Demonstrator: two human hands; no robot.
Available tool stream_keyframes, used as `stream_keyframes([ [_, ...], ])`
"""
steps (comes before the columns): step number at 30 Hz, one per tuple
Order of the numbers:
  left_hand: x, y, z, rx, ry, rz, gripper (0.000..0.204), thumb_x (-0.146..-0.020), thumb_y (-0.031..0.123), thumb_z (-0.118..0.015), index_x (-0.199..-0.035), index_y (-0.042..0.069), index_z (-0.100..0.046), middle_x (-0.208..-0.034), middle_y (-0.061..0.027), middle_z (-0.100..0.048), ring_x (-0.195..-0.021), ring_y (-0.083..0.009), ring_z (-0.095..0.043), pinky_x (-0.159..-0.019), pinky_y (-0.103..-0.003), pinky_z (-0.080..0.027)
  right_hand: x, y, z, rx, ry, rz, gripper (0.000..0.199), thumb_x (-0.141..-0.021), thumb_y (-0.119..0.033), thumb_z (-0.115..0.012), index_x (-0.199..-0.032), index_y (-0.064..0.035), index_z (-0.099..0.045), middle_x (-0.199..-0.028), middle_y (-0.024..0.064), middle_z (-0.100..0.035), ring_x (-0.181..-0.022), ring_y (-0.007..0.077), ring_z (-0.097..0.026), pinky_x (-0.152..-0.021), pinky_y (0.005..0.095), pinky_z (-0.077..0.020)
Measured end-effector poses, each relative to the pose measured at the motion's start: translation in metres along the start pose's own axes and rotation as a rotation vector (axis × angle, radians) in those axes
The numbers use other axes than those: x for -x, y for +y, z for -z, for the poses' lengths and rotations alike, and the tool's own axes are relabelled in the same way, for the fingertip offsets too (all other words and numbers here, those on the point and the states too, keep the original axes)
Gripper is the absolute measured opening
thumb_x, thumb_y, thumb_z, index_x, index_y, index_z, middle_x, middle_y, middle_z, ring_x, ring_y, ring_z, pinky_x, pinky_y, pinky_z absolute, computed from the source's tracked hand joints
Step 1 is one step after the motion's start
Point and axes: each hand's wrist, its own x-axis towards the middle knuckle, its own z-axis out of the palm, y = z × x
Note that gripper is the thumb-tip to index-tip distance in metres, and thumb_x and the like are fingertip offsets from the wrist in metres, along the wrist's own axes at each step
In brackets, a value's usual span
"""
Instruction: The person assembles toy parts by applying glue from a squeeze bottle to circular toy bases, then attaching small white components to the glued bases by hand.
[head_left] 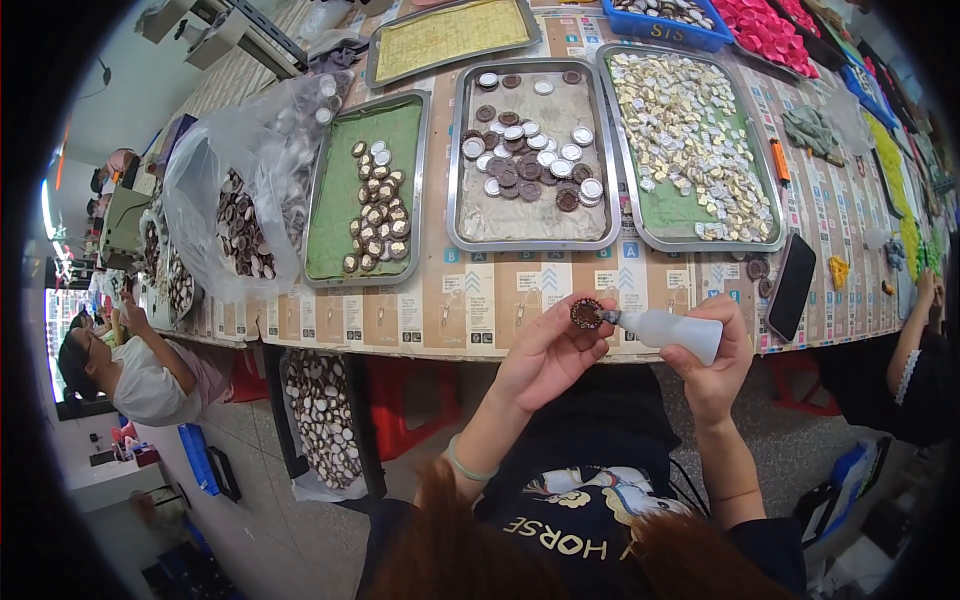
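Between the fingertips of my left hand (pixel 550 350) is a small round brown piece (pixel 586 313) with a beaded rim, its hollow face toward me. My right hand (pixel 715 365) is wrapped round a white squeeze bottle (pixel 680 334), tilted almost level. The bottle's narrow tip (pixel 612 316) points left and meets or nearly meets the brown piece. Ahead of my hands, a metal tray (pixel 535 243) holds loose brown and white round pieces. A green-lined tray (pixel 340 200) to its left carries brown pieces with pale tops in rows.
At the right, a green-lined tray (pixel 665 215) holds many small gold and silver bits. A black phone (pixel 791 288) and an orange cutter (pixel 780 162) lie beside it. A plastic bag (pixel 200 180) of round pieces stands left. Co-workers sit at both sides.
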Motion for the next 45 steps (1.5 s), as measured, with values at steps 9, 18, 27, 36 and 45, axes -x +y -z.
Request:
stream_keyframes([
  [9,0.001,0.001,-0.004,0.004,0.016,0.001,0.034,-0.088,0.021,-0.044,-0.115,0.000,-0.040,-0.112,-0.0113,-0.049,-0.096,-0.0178,-0.052,-0.085,-0.031,-0.043,0.000,-0.002,0.004,0.096,-0.005,0.064,0.035,-0.060,-0.007,-0.075,-0.084,-0.0031,-0.050,-0.080,0.0029,-0.048,-0.071,0.0092,-0.045,-0.064,0.0213,-0.0377],
  [18,0.007,0.010,-0.008,-0.341,0.271,-0.195,0.023,-0.085,0.012,-0.049,-0.106,0.003,-0.045,-0.103,-0.0086,-0.053,-0.092,-0.0158,-0.053,-0.079,-0.027,-0.043,-0.011,-0.001,0.000,-0.203,0.071,-0.176,0.032,-0.066,-0.005,-0.068,-0.089,-0.0029,-0.047,-0.082,0.0038,-0.051,-0.075,0.0101,-0.049,-0.068,0.0219,-0.0401],
  [27,0.010,0.015,-0.016,-0.805,0.179,-0.523,0.037,-0.076,-0.009,-0.049,-0.112,-0.002,-0.047,-0.117,-0.0145,-0.047,-0.109,-0.0210,-0.046,-0.092,-0.029,-0.036,-0.025,0.088,-0.028,0.302,-0.180,-0.103,0.042,-0.069,-0.006,-0.062,-0.108,-0.0018,-0.047,-0.099,0.0138,-0.056,-0.093,0.0248,-0.056,-0.078,0.0314,-0.0433],
  [36,0.012,0.015,0.020,0.109,-0.268,-0.237,0.040,-0.077,0.000,-0.053,-0.114,0.016,-0.048,-0.122,-0.0030,-0.045,-0.112,-0.0245,-0.044,-0.094,-0.040,-0.035,-0.070,0.075,0.029,0.659,0.016,0.023,0.025,-0.074,-0.012,-0.059,-0.096,-0.0001,-0.055,-0.091,0.0148,-0.056,-0.083,0.0294,-0.053,-0.075,0.0354,-0.0415],
  [45,0.003,-0.012,0.031,0.384,-0.170,-0.088,0.039,-0.081,0.009,-0.052,-0.119,0.013,-0.044,-0.124,-0.0080,-0.043,-0.107,-0.0227,-0.047,-0.091,-0.036,-0.037,-0.137,0.112,0.046,1.085,0.009,0.182,0.015,-0.074,-0.009,-0.056,-0.086,-0.0010,-0.059,-0.082,0.0149,-0.058,-0.080,0.0302,-0.054,-0.071,0.0352,-0.0433],
])
